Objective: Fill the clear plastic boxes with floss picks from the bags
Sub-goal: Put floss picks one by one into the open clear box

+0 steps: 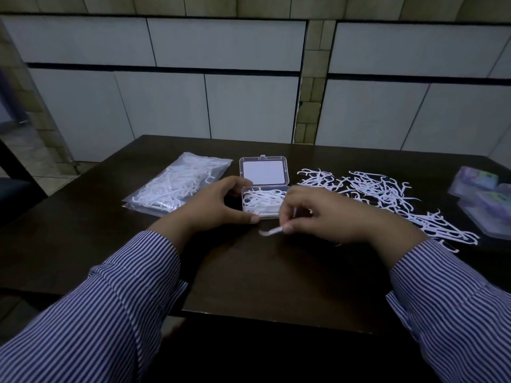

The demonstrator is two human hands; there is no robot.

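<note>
At table centre: clear plastic box (pixel 262 201) lies open, part filled
Left hand (pixel 218 203): thumb and fingers curled round the box's left side — box steadied
Right hand (pixel 318 214): one floss pick (pixel 272 231) is pinched
Relation: box sits just beyond and left of the pick — long axis roughly left-right

Table layout: open box at centre, bag to its left, loose picks to its right.

On the table (pixel 249 272), the box (pixel 264 201) lies open, its lid (pixel 264 171) folded back behind the tray, floss picks inside the tray. The bag (pixel 177 183) of picks lies just left of the box. A loose pile of picks (pixel 387 197) spreads to the right of the box. Stacked boxes (pixel 486 200) sit at the far right edge. The left hand (pixel 218 204) holds the box's left side; the right hand (pixel 326 214), before the box's right corner, pinches a single pick (pixel 272 231).
</note>
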